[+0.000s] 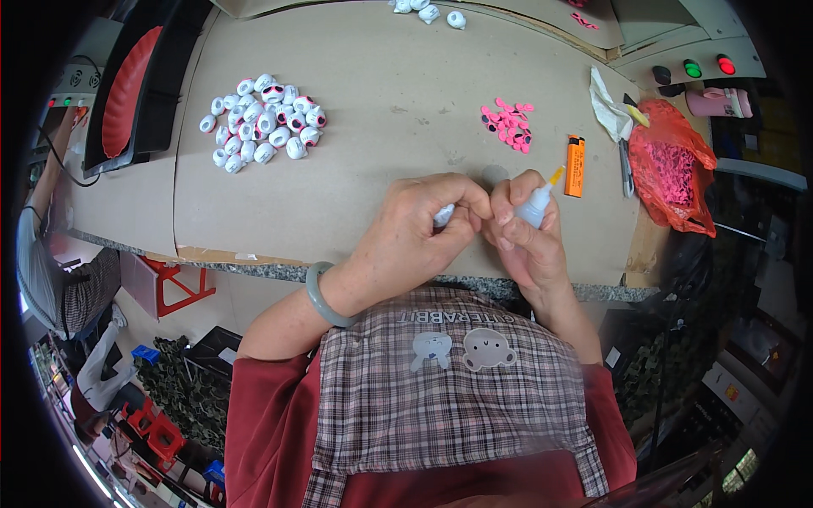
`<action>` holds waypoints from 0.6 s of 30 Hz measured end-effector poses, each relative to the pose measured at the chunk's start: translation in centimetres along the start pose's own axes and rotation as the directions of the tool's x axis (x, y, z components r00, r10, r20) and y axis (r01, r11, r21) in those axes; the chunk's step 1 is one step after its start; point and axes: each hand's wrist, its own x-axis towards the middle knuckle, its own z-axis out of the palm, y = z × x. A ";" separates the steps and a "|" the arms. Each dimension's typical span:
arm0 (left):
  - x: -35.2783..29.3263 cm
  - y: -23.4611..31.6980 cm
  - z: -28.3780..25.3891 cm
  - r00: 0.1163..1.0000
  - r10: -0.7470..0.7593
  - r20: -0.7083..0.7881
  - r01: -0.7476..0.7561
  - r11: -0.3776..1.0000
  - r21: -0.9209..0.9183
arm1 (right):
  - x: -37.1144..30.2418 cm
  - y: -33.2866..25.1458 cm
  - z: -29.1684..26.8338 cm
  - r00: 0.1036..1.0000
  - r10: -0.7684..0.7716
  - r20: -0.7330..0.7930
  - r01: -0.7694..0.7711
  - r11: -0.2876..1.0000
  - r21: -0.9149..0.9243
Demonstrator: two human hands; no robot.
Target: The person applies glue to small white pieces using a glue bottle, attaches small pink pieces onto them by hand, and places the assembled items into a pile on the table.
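Observation:
My left hand [428,222] is closed around a small white rounded piece [443,216], mostly hidden by the fingers. In my right hand [533,241] a small white squeeze bottle [534,207] with a yellow nozzle tilts up to the right. The fingertips of both hands meet over the table; anything pinched between them is too small to make out. Beyond my right hand lies a cluster of small pink pieces [513,129], a few showing black. Farther left, a pile of white rounded pieces [246,127] includes some with pink and black parts.
An orange lighter [575,167] lies right of my hands. Past it are a crumpled white tissue [611,108], a thin dark tool [627,169] and a red plastic bag [699,199] of pink pieces. A black tray [163,93] stands at the far left. More white pieces [428,14] sit at the back.

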 end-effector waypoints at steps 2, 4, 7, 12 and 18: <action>0.1 0.1 -0.1 0.997 0.061 -0.052 -0.058 0.996 0.066 | 0.1 0.3 0.0 0.998 0.063 -0.001 -0.063 0.996 0.066; 0.1 1.0 -0.1 0.994 0.102 -0.041 -0.092 0.977 0.194 | 0.1 0.3 -0.1 0.996 0.090 0.008 -0.090 0.990 0.106; 0.4 0.6 0.2 0.953 0.299 -0.054 -0.276 0.925 0.263 | 0.1 0.8 -0.4 0.991 0.126 0.036 -0.130 0.972 0.196; 0.5 0.7 0.5 0.943 0.326 -0.065 -0.295 0.911 0.288 | 0.1 1.0 -0.5 0.985 0.163 0.062 -0.174 0.950 0.261; 0.6 0.7 0.5 0.942 0.333 -0.050 -0.301 0.898 0.320 | 0.2 1.0 -0.7 0.984 0.161 0.069 -0.173 0.957 0.233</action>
